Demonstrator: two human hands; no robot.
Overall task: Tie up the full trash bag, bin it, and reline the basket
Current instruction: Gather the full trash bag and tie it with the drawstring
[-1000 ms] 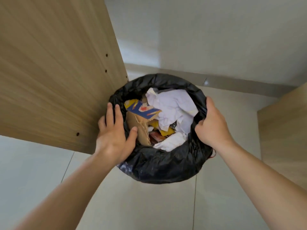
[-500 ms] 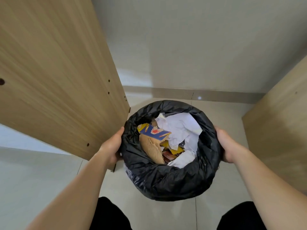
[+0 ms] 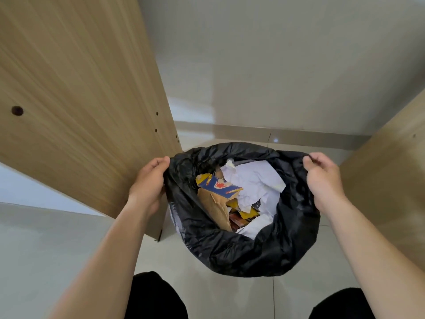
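A black trash bag (image 3: 241, 254) stands on the floor below me, its mouth wide. It is full of crumpled white paper (image 3: 255, 180), torn brown cardboard (image 3: 216, 208) and a blue and yellow wrapper (image 3: 218, 187). My left hand (image 3: 149, 180) pinches the bag's left rim, and my right hand (image 3: 322, 176) pinches the right rim. Both rims are lifted up and outward. The basket under the bag is hidden by the black plastic.
A tall wooden panel (image 3: 80, 100) leans close on the left, its bottom corner by the bag. Another wooden panel (image 3: 391, 169) stands on the right. A pale wall with a grey baseboard (image 3: 287, 134) is behind the bag. Light floor tiles (image 3: 46, 249) and my dark knees (image 3: 156, 295) lie below.
My hands went from cupping the basket's sides to pinching the bag's rim, and they have pulled it up and apart. The bag's rolled edge has come loose.
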